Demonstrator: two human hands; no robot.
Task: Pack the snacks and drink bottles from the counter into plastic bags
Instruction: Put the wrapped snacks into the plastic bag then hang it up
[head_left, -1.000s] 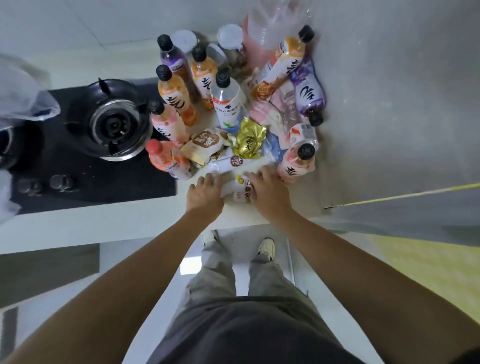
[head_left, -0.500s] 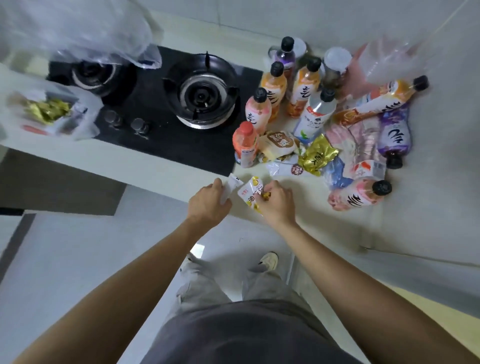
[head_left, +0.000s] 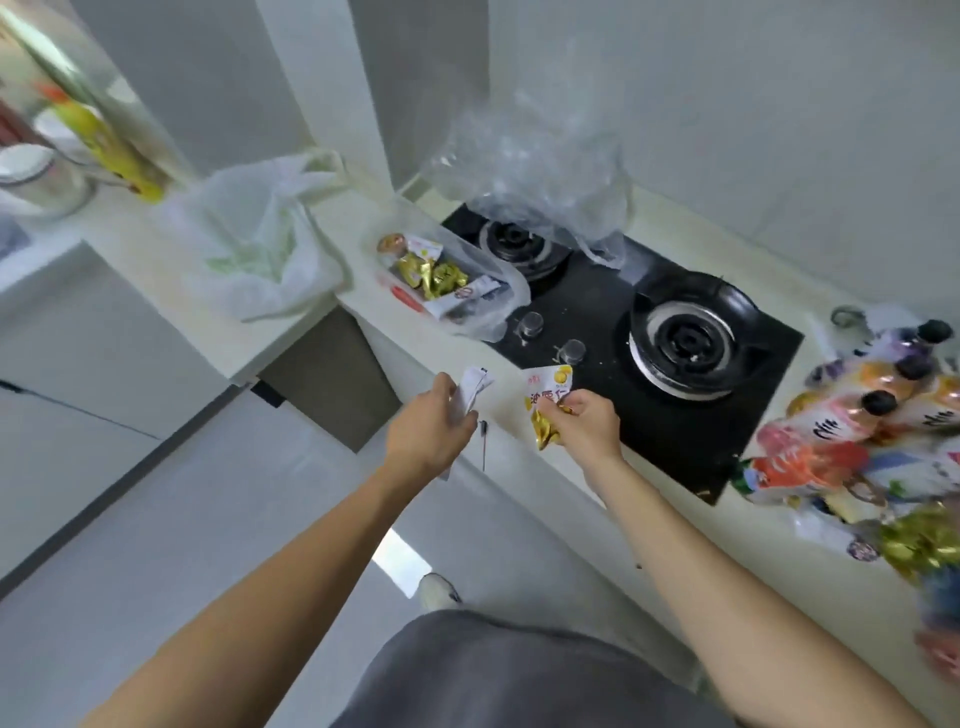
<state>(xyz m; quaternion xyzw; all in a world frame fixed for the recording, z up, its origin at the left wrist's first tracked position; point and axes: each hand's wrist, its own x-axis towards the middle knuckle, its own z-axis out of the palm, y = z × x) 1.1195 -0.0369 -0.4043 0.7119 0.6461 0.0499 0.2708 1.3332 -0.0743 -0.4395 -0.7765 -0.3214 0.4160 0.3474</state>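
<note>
Blurrily, left hand grips a white packet, right hand pinches a half-hidden yellow packet.

We see from one head camera, facing forward and down; the counter lies near. The stove sits far right.

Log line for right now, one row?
left hand: holds white packet | right hand: holds yellow packets | open bag: part filled | bottles: unpacked

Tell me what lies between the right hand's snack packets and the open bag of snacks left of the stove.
Head view: only bare counter edge and the stove's left knob separate the snack packets from the bag of snacks.
</note>
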